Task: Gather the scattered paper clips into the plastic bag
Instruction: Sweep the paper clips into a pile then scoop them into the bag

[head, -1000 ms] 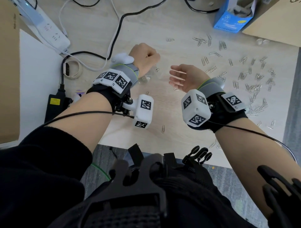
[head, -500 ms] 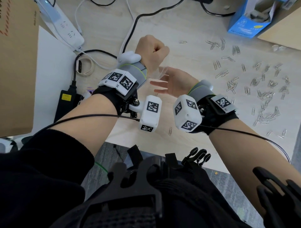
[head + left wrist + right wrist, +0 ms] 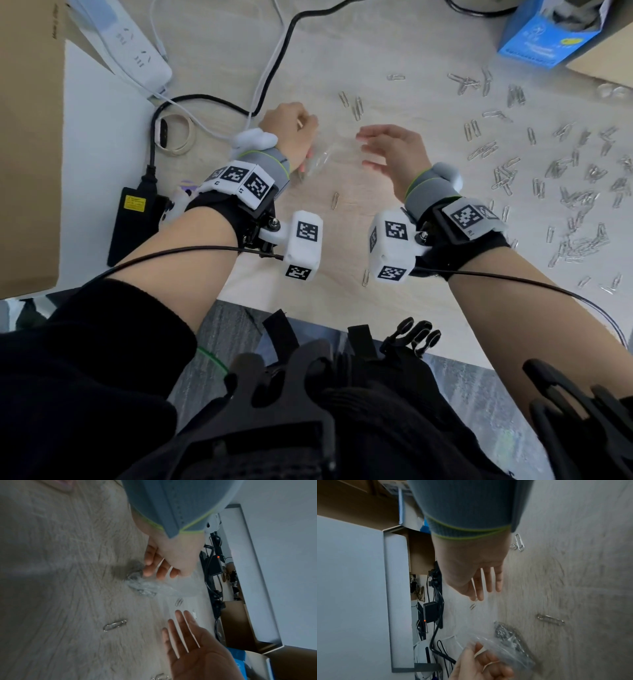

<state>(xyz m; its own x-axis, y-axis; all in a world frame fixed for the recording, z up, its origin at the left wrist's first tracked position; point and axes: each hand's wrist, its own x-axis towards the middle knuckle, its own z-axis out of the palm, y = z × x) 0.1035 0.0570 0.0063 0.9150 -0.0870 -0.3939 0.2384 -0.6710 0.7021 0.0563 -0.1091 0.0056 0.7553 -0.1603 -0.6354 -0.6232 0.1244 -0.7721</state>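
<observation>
My left hand (image 3: 301,137) grips the rim of a clear plastic bag (image 3: 322,159) that rests on the pale wooden table. In the left wrist view its curled fingers (image 3: 159,568) pinch the bag (image 3: 154,586), which holds a clump of paper clips at its bottom. My right hand (image 3: 373,147) hovers just right of the bag, fingers straight and spread, holding nothing; the right wrist view shows these fingers (image 3: 488,580) above the bag (image 3: 505,642). Several silver paper clips (image 3: 565,192) lie scattered to the right. Single clips (image 3: 335,200) (image 3: 365,277) lie near my wrists.
A white power strip (image 3: 137,58), cables and a black adapter (image 3: 137,219) lie at the left, beside a cardboard box (image 3: 27,137) and a tape roll (image 3: 174,135). A blue box (image 3: 548,37) stands at the back right. The table's front edge (image 3: 308,308) runs below my wrists.
My right hand has drawn back to the right, away from the bag's mouth, with its fingers spread. My left hand keeps hold of the bag.
</observation>
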